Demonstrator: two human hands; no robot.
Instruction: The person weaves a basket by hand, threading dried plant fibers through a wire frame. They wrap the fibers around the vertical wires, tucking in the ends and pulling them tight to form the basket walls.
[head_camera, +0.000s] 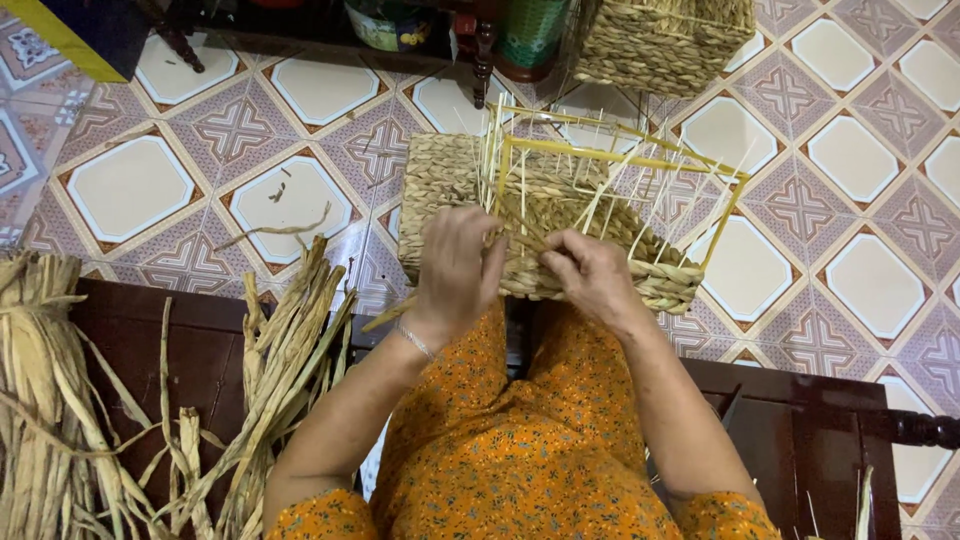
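Straw-coloured strands made up the half-woven basket (540, 215), which rested on the person's knees above the tiled floor (130, 185). At its near wall, the left hand (455, 270) and right hand (590, 270) both pinched a weaving strand (520, 228). Keeping that strand taut and packed low would likely tighten the row.

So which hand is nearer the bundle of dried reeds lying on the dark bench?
Left. The left hand sits just right of the dried reeds; the right hand is farther right, on the half-woven basket.
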